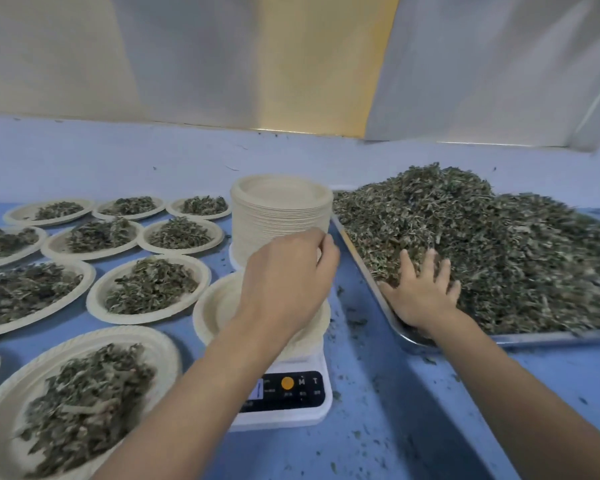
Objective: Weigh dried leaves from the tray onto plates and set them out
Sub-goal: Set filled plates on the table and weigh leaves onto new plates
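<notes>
Looking down on blue table (395, 375), carrying everything else. Noting steel tray (541, 338) sitting on table's right side and running off frame at right. Noting big heap of dried leaves (482, 244) piling high in tray, spilling close to its near-left rim.

Counting approx ten filled plates (95, 297) lying in rows on table's left side, each holding a small mound of leaves, a few being cut off by frame edge. Seeing them set just beside one another, rims close or touching.

Finding stack of empty plates (277, 216) standing upright mid-table, btwn filled plates and tray, just left of tray's far corner. Finding white digital scale (284, 415) sitting in front of stack, w/ empty plate (215, 313) resting on its platform and no leaves showing in it.

Reaching fwd w/ left hand (288, 275) over the empty plate, fingers curling against lower side of stack; not managing to tell whether pinching a plate or only touching. Pressing right hand (423, 292) palm-down into leaves at tray's near-left corner, fingers spreading straight, tips partly sinking in, not closing round anything.

Spotting orange button (287, 383) on scale's dark front panel, next to "M" and "T" keys. Spotting leaf crumbs (357, 322) lying scattered on table btwn scale and tray and nearer the camera.
</notes>
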### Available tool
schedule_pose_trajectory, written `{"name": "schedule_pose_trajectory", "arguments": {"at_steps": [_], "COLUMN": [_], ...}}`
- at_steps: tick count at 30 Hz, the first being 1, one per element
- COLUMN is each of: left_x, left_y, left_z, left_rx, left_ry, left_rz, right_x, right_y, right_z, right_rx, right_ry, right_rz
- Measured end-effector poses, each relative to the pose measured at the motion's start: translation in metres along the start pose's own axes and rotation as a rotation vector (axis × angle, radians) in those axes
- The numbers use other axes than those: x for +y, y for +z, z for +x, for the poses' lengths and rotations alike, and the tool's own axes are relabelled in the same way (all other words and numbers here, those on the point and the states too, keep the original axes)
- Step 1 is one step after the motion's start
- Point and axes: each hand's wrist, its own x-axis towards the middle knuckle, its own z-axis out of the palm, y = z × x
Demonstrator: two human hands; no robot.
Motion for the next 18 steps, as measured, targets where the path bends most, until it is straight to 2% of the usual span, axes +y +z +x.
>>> {"name": "schedule_pose_trajectory", "arguments": {"at_steps": [3, 6, 14, 18], "left_x": [0.018, 0.029, 0.031, 0.025], "left_y": [0.011, 0.018, 0.028, 0.033], "left_z": [0.007, 0.012, 0.024, 0.035], "left_rx": [0.036, 0.03, 0.041, 0.024], "left_ry": [0.02, 0.015, -0.022, -0.027], "left_rz": [-0.053, -0.095, -0.194, -0.224], "right_x": [0.007, 0.005, 0.008, 0.015], "right_y": [0.012, 0.02, 0.034, 0.033], "right_z": [0.009, 0.02, 0.064, 0.082], "right_rx": [-0.209, -0.279, -0.021, 0.115], "right_ry": [0.161, 0.202, 0.08, 0.078], "right_rz": [-0.033, 0.034, 0.119, -0.03]}}
